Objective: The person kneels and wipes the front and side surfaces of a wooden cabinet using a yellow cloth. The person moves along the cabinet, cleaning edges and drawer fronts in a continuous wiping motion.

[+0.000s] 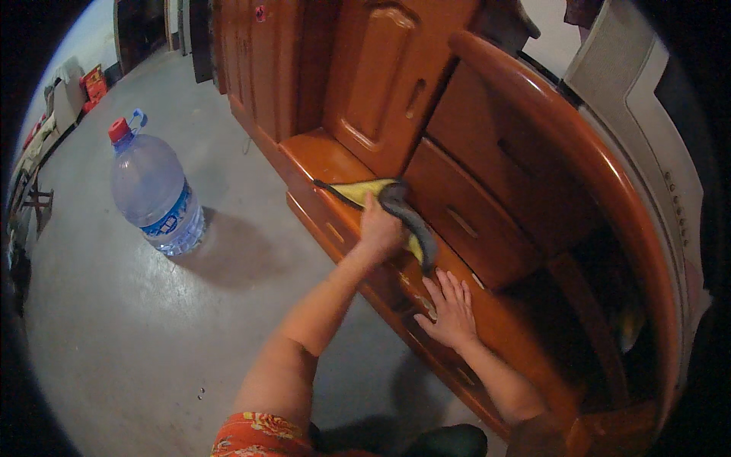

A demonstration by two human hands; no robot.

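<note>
My left hand (384,228) grips a yellow and grey cloth (420,231) on the low ledge of a reddish-brown wooden cabinet (337,160). One pointed corner of the cloth spreads towards the cabinet door, and the rest hangs in folds beside my fingers. Nearer to me, my right hand (451,311) rests on the same ledge with its fingers spread and nothing in it. Pale worn patches show on the ledge's edge close to that hand.
A large plastic water bottle (151,183) with a red cap stands on the grey floor (114,320) at the left. Drawers (462,220) rise behind the ledge. A curved wooden top edge (571,120) borders the right, with a pale appliance (651,143) above it.
</note>
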